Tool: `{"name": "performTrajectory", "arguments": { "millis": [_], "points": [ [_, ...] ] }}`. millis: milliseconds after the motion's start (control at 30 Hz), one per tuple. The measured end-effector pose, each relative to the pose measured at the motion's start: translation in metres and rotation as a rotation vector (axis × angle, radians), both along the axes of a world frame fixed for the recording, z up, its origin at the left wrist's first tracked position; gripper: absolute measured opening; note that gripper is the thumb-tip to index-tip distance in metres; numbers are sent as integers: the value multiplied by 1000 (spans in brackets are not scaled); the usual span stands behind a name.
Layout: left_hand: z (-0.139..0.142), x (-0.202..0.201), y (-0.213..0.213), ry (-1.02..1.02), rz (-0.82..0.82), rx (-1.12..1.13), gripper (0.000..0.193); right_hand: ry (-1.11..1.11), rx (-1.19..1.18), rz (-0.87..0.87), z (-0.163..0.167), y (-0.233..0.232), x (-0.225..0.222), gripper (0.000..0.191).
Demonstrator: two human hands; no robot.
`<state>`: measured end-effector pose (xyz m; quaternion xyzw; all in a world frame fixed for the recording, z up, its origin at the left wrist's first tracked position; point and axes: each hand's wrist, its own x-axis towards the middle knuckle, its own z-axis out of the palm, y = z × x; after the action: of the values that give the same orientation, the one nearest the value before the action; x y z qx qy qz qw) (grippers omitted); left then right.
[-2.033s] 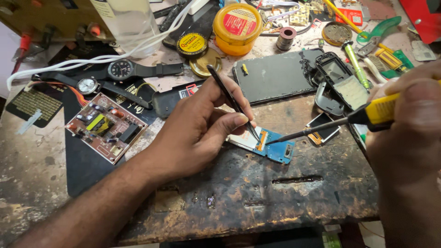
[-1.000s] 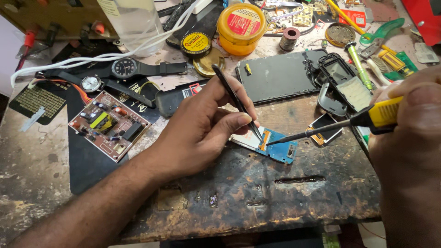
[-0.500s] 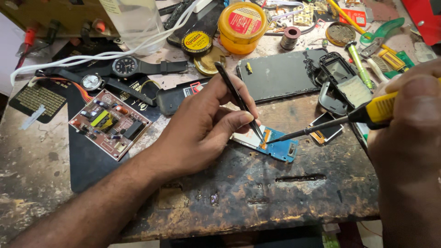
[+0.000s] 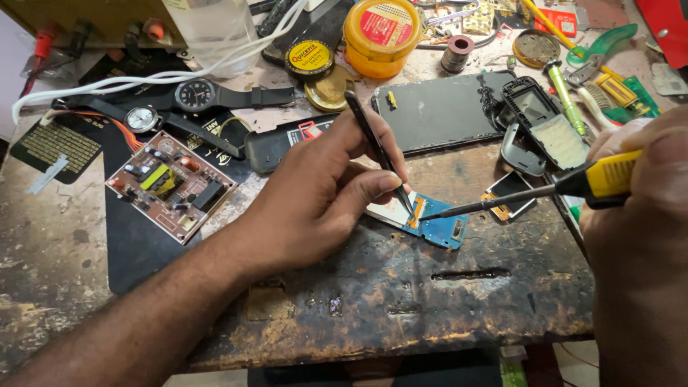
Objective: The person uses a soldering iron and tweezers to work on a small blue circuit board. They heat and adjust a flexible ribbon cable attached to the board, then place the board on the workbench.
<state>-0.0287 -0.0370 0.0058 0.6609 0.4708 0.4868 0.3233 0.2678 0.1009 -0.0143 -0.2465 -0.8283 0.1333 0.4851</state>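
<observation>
Head view: we look down on a scarred, burn-marked wooden bench (image 4: 401,301). Our left hand (image 4: 315,204) comes in from seven o'clock and pinches a pair of black tweezers (image 4: 380,154) between thumb and fingers; the tips come down on a small blue circuit board (image 4: 437,228) lying near the middle of the bench. Our right hand (image 4: 641,215) enters from four o'clock, closed around the yellow-and-black handle of a soldering iron (image 4: 545,192), whose thin dark tip reaches to the same spot on the board, just beside the tweezer tips (whether the two tips touch we cannot tell).

At twelve o'clock from the board lies a dark phone panel (image 4: 444,111), flat on the bench. At one o'clock sits a black phone frame (image 4: 534,107), and just right of the board a small screen part (image 4: 510,193) lies under the iron's shaft. Farther up, at twelve o'clock, stands an orange tub (image 4: 381,36) with a red label, with a small round black-and-yellow tin (image 4: 309,59) to its left. At ten o'clock two wristwatches (image 4: 195,94) lie on a black mat (image 4: 136,236), and a brown circuit board (image 4: 170,186) with a yellow-green part rests just below them. A white cable (image 4: 143,77) curves across the top left. At two o'clock lie a green-handled tool (image 4: 566,97) and other small tools.
</observation>
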Motion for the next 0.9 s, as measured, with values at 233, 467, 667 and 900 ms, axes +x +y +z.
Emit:
{"name": "performTrajectory", "arguments": {
  "millis": [233,467,667,900],
  "points": [
    [0,-1,1,25,-14,0,21,-11,12,2,1,2,0,16],
    [2,-1,0,20,-8,-4,20,-27,24,-2,2,3,0,17],
    [1,0,0,-4,-13,5,20,-41,38,-9,2,2,1,18],
    [0,-2,-1,33,-7,13,20,-53,50,-12,1,3,1,19]
  ]
}}
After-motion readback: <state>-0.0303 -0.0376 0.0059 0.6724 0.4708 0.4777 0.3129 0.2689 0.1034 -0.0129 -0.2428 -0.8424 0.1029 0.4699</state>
